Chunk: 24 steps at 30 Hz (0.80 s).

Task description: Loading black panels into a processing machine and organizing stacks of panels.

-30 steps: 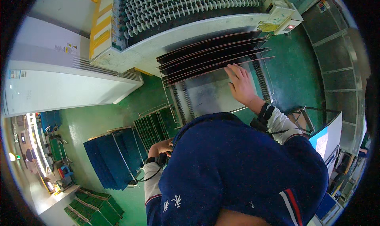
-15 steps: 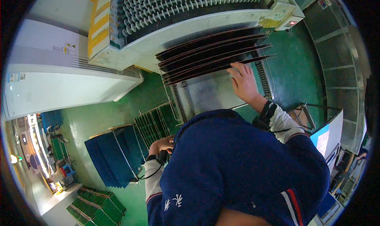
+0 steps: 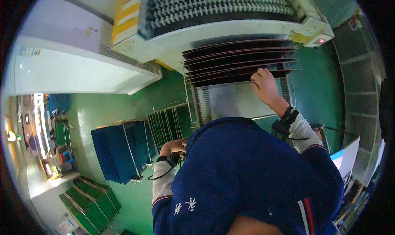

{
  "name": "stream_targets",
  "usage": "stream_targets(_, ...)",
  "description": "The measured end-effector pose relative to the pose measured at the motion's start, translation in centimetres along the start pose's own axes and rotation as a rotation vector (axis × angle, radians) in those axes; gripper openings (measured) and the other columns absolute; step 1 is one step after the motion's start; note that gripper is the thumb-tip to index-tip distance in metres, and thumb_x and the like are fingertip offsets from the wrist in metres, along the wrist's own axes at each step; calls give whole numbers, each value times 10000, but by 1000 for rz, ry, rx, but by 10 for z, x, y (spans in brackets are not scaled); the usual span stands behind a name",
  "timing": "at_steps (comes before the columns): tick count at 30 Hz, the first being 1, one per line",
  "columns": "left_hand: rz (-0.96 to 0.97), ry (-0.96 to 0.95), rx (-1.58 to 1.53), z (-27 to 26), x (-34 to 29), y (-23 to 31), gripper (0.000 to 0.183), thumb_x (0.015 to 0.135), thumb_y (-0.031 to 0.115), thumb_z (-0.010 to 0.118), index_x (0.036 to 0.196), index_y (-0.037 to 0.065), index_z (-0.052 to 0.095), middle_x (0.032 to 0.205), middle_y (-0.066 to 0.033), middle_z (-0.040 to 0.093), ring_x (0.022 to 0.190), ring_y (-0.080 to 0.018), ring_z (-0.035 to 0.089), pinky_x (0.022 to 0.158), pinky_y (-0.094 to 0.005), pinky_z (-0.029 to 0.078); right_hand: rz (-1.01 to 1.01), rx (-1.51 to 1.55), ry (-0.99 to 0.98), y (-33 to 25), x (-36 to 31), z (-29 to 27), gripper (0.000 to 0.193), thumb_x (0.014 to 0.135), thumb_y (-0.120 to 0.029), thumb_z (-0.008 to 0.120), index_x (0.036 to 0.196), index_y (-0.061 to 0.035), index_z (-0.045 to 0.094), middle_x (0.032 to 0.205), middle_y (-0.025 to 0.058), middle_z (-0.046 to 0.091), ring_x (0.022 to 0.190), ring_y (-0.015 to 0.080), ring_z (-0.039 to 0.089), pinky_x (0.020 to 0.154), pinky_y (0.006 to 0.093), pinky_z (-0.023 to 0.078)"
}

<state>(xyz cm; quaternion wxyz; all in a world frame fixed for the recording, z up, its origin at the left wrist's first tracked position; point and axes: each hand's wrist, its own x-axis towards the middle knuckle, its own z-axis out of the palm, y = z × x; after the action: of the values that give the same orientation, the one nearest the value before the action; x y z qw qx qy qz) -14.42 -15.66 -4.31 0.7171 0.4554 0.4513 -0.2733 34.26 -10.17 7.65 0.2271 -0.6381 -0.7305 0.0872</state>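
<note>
Right hand: your right hand [image 3: 266, 87] is at the front panel [image 3: 222, 78] of a set of thin dark panels [image 3: 240, 56], fingers bent, tips at its upper edge toward the right end; whether they pinch the edge or merely rest there, you cannot tell from this view. The panels stand on edge, one behind another with narrow gaps, in a metal rack [image 3: 201, 105] ahead of you; toothed strips run along both sides of it, and a grey base [image 3: 230, 98] shows bare on your side of the panels. Left hand: your left hand [image 3: 176, 146] is low beside your torso, fingers partly hidden by your navy shirt [image 3: 251, 165]; grip cannot be determined. A wire rack [image 3: 166, 124] is just beyond it, with blue sheets [image 3: 119, 150] hung in a frame farther left. Black bands circle both wrists. Behind the panels: a pale machine [image 3: 177, 41] topped with rows of white rollers [image 3: 222, 8], a small red light [image 3: 321, 40] at its right corner. White cabinet [image 3: 82, 68] to the left; green crates [image 3: 92, 206] on the floor at lower left, well apart from both hands
</note>
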Motion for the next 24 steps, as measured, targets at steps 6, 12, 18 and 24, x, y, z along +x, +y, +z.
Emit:
stream_targets(6,59,46,7,11,-11,-2,880,746,234,735,1495,138,284,1232,-76,605,939,-189,613,724,-322,531,-46,-88,-49,1,-6,5,247,732,-60,662,947,-37,543,933,154,539,921,368,539,775,464,442)
stream_targets(12,69,32,-90,25,-18,16,1021,693,248,811,1516,114,220,1053,-83,696,896,-201,646,780,-327,518,-8,-139,-142,13,-1,14,337,752,-77,647,1073,-52,552,1014,166,593,967,364,561,812,466,457)
stream_targets(18,142,64,-134,38,18,-35,1010,659,176,803,1505,107,256,1045,-94,669,868,-179,620,670,-326,505,-71,-157,-196,27,13,36,202,765,-117,652,937,-35,584,863,193,605,857,408,576,739,495,456)
stream_targets(24,27,57,-135,46,-19,-9,978,675,283,838,1482,116,313,1283,-167,589,1119,-260,584,846,-405,497,43,-268,-352,28,45,36,149,772,-191,660,802,-51,620,811,201,637,816,398,614,714,506,483)
